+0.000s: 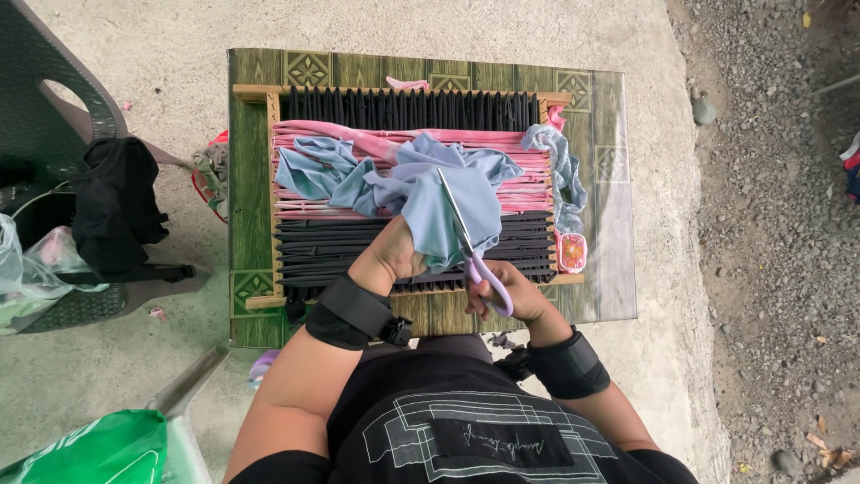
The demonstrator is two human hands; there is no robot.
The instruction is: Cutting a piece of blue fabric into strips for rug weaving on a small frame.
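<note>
Right hand (511, 291) fingers closed through the purple handles of scissors (466, 242), blades parted on light blue cloth (430, 193) pinched taut by the left hand (394, 255), cloth lying on a wooden weaving frame (273, 161) on the green table (609, 179).

A light blue cloth (421, 184) lies crumpled across the middle of a wooden weaving frame (273, 161), over pink and black woven strips. Its near end is bunched and lifted. Purple-handled scissors (470, 251) stand tilted, blades open and pointing away, one blade lying against the cloth's lifted part.
</note>
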